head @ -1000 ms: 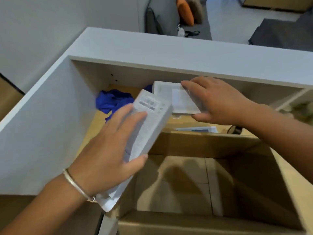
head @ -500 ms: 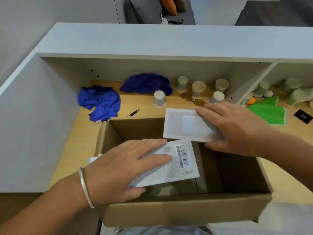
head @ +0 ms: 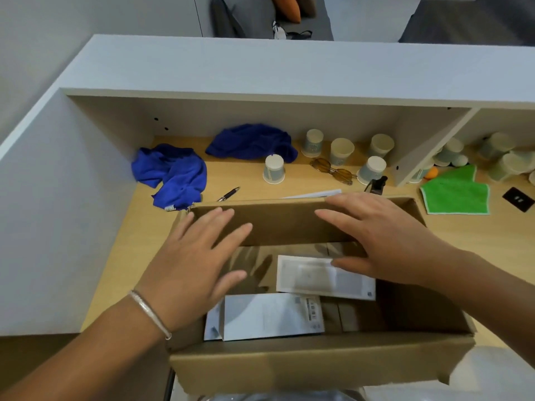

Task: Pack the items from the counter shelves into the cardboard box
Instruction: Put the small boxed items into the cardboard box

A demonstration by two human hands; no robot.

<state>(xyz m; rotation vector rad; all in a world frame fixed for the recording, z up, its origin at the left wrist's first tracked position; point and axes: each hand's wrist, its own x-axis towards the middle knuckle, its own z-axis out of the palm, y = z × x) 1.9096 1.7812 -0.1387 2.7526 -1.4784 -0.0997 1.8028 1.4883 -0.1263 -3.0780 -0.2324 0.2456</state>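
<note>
An open cardboard box (head: 318, 363) sits in front of me on the wooden shelf. Two white packages lie on its bottom: a long one with a barcode (head: 269, 316) near the front, a flatter one (head: 318, 277) behind it. My left hand (head: 194, 267) hovers over the box's left side, fingers spread, holding nothing. My right hand (head: 385, 241) hovers over the right side, also empty, its thumb just above the flatter package. On the shelf behind lie two blue cloths (head: 173, 175) (head: 252, 141), a pen (head: 228, 194), sunglasses (head: 333, 170) and several paper cups (head: 273, 169).
A white divider (head: 428, 146) splits the shelf; right of it are more cups (head: 498, 157), a green cloth (head: 457, 193), an orange ball (head: 431, 172) and a black socket plate (head: 518, 199). A white side panel (head: 63, 227) walls the left. A paper sheet (head: 315, 194) lies behind the box.
Both hands have let go of their white packages, which now lie on the box's bottom. The hands have lifted and opened above the box.
</note>
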